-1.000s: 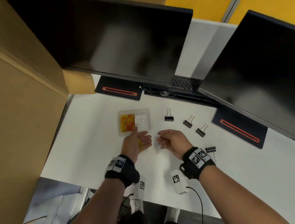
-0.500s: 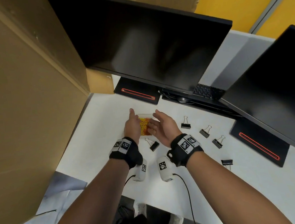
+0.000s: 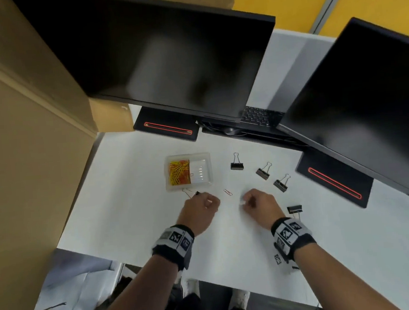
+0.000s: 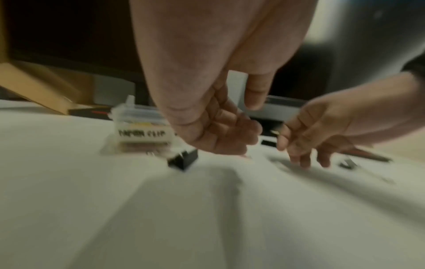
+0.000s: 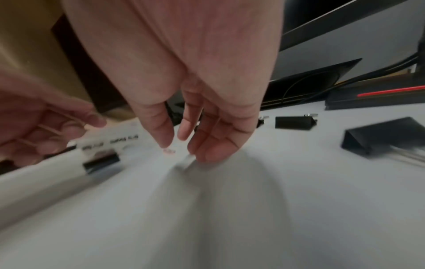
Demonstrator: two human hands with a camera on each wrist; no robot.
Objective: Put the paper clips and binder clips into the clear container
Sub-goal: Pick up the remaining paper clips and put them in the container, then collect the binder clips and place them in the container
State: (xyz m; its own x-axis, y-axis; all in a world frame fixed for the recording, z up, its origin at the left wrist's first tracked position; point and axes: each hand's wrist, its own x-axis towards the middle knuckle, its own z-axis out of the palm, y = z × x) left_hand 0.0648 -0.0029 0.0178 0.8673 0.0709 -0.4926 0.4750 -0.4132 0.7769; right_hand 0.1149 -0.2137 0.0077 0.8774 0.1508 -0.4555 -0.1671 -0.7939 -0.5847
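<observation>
Both hands have drawn back from the clear container (image 3: 188,171) since half a second ago, so that load of yellow and orange paper clips (image 3: 179,173) now sits in its left compartment while the right one looks bare. One stray paper clip (image 3: 227,192) lies on the white desk (image 3: 128,198) between left hand (image 3: 200,213) and right hand (image 3: 261,205), both loosely curled and seemingly holding nothing; a binder clip (image 3: 191,193) sits at the left fingertips, four others (image 3: 237,162) wait to the right
</observation>
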